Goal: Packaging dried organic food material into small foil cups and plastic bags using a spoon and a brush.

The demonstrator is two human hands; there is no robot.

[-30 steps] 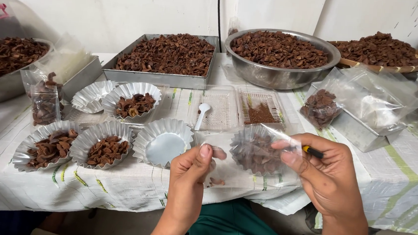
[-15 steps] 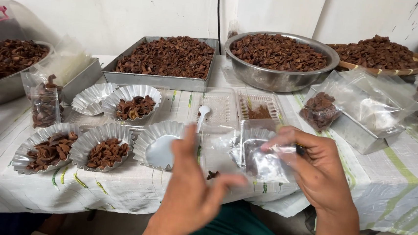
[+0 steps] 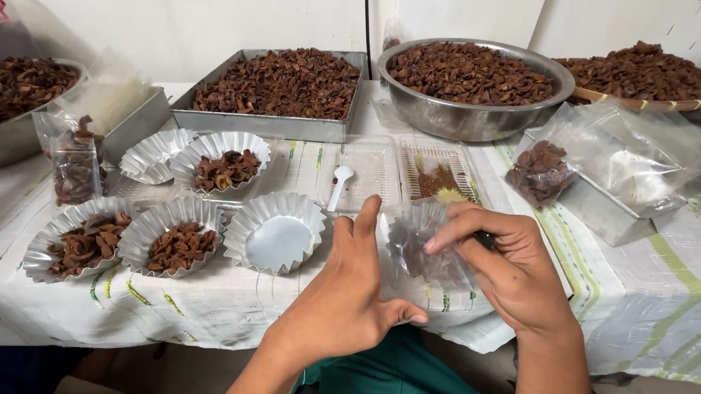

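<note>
left hand [image 3: 352, 292] back upright beside the clear bag [image 3: 429, 248], right hand [image 3: 510, 270] shifted lower

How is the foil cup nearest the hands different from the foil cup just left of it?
The near cup is empty, its flat silver bottom showing; the left cup holds brown dried pieces. The near cup lies beside the left hand; the left cup lies farther from it. Both are fluted silver foil cups, upright on the tablecloth.
</note>
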